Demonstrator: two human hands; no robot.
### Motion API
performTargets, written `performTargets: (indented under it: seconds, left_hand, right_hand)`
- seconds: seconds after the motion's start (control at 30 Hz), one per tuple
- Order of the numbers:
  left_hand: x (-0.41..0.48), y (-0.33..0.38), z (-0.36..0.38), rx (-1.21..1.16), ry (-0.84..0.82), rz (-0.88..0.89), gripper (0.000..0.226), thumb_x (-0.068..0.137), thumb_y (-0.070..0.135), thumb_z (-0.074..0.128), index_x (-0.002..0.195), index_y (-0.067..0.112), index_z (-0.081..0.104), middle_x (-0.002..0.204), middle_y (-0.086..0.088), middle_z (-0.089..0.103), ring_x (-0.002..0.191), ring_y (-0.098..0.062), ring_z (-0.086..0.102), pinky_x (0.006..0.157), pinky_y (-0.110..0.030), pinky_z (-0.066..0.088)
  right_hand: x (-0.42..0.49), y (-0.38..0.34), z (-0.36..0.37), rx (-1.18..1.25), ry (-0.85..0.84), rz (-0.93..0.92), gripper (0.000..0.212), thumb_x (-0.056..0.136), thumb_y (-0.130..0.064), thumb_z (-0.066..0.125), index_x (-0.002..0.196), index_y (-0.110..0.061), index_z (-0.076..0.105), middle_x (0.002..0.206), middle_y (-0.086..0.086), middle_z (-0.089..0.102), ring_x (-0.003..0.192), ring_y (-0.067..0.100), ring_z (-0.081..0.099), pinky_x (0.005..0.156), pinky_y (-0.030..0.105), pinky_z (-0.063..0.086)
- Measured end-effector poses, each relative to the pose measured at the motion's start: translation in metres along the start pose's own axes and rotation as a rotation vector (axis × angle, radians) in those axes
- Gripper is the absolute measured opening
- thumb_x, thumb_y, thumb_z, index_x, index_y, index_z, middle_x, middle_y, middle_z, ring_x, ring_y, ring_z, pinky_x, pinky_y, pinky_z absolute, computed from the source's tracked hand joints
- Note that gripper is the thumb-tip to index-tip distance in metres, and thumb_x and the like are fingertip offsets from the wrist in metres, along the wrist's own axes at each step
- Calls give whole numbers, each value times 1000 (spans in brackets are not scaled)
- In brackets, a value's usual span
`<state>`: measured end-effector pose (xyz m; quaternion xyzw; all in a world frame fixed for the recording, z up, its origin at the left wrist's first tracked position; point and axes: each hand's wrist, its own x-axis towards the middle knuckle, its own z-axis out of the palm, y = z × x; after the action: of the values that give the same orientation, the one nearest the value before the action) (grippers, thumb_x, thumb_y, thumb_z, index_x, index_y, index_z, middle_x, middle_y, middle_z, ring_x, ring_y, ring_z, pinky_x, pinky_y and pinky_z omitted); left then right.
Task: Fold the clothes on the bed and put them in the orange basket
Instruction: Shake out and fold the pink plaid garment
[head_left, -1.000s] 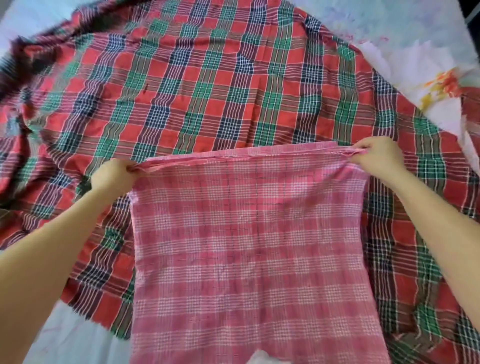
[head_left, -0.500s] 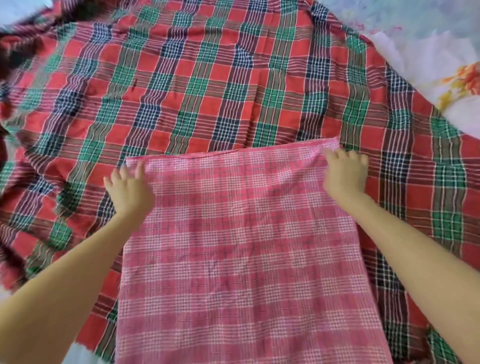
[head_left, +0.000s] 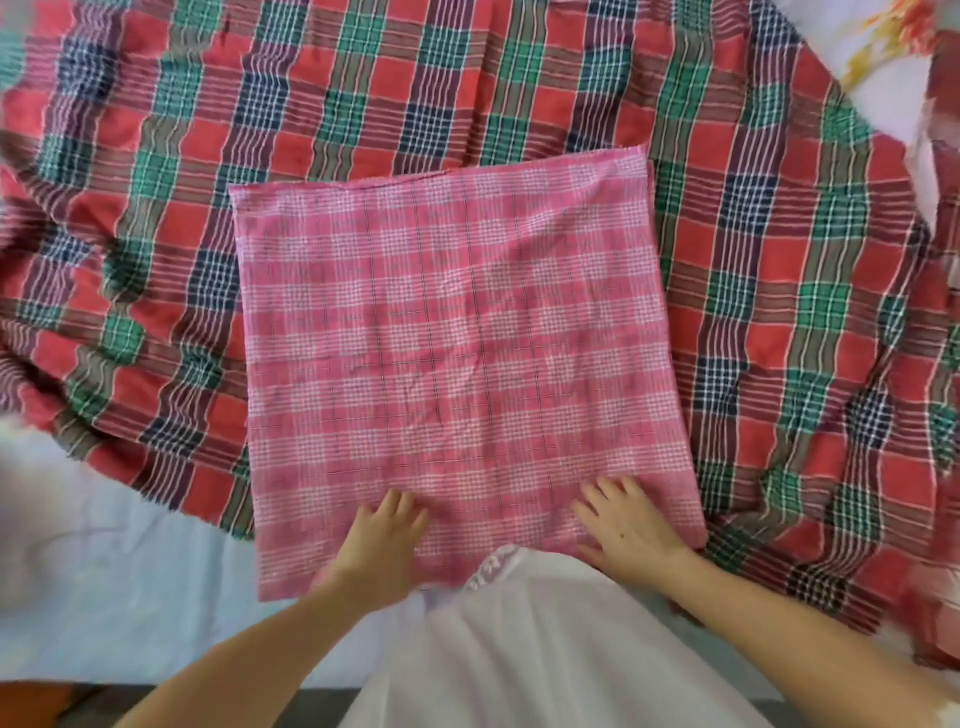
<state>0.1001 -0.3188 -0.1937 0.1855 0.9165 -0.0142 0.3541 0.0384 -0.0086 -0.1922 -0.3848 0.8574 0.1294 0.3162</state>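
Pink cloth stretches away from you, with your left hand and right hand pressed flat, fingers straight, on its near edge.

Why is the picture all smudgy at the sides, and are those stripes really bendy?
Head view, middle: the pink checked cloth looks fairly sharp. Head view, left side and top corners: smeared and blurry. Head view, red plaid cloth: stripes curve partly from wrinkles, probably partly from the wide lens. Head view, light: soft, no glare.
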Motion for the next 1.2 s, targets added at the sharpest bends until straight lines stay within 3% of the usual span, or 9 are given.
performTargets:
  seconds: [0.1, 0.17, 0.23, 0.37, 0.57, 0.7, 0.8, 1.03, 1.2]
  left_hand:
    - [-18, 3, 24, 199, -110, -2, 80, 88, 52, 45, 147, 9, 12, 145, -18, 21, 133, -38, 22, 101, -62, 27]
    - [-26, 3, 30, 246, -114, -16, 84, 92, 45, 43, 148, 6, -7, 152, -20, 6, 140, -39, 10, 105, -67, 16]
    - [-35, -2, 34, 259, -121, -36, 98, 85, 35, 57, 147, 6, -13, 153, -23, 0, 141, -42, 9, 104, -69, 18]
    - [-47, -22, 43, 147, -96, -82, 127, 31, 10, 87, 141, 11, 23, 136, -27, 44, 121, -44, 49, 86, -64, 43]
    - [-67, -57, 52, 47, -67, -133, 110, 8, 3, 85, 116, 10, 67, 118, -24, 61, 105, -44, 61, 68, -62, 52]
    - [-73, -67, 53, -85, -94, -202, 100, 31, 34, 91, 124, 13, 62, 128, -13, 58, 114, -36, 58, 80, -58, 49]
    - [-69, -67, 32, -268, 42, -315, 63, 60, 17, 81, 120, 13, 62, 121, -9, 64, 111, -33, 61, 86, -48, 51]
    - [-63, -139, -63, -974, 416, -828, 21, 63, 27, 61, 65, 6, 60, 54, -7, 55, 56, -25, 51, 51, -31, 33]
    - [-24, -214, -150, -1269, 676, -765, 9, 82, 11, 69, 90, 11, 66, 46, 12, 58, 41, 0, 50, 37, -8, 38]
  right_hand:
    - [-17, -3, 17, -66, -114, -6, 67, 78, -47, 64, 133, -10, 50, 135, 22, 47, 122, 40, 46, 98, 62, 33]
    - [-24, 2, 20, -133, -144, 12, 70, 91, -27, 53, 150, -15, 15, 153, 21, 17, 139, 41, 21, 108, 64, 19]
    - [-28, 7, 16, -55, -132, 117, 74, 83, -20, 64, 147, -17, 27, 150, 21, 29, 134, 41, 32, 104, 65, 27]
    - [-28, 24, 13, 151, -22, 131, 71, 35, 3, 80, 104, -8, 71, 110, 16, 68, 100, 35, 65, 81, 53, 53]
    - [-33, 68, -23, 506, 159, 333, 33, 83, -3, 58, 110, -18, 70, 107, 6, 71, 98, 28, 67, 78, 41, 54]
    - [-3, 95, -69, 664, 269, 536, 25, 93, -20, 51, 110, -20, 68, 112, 8, 69, 103, 31, 62, 81, 37, 50]
    - [31, 113, -107, 890, 385, 610, 19, 88, -19, 62, 103, -12, 71, 106, 10, 69, 102, 32, 61, 74, 32, 43]
    - [63, 161, -159, 1151, 548, 651, 34, 89, -19, 63, 118, -2, 61, 131, 13, 55, 123, 30, 48, 94, 34, 36]
    - [97, 193, -193, 1314, 707, 750, 30, 91, -15, 60, 117, 0, 59, 120, 14, 59, 113, 31, 53, 88, 36, 40]
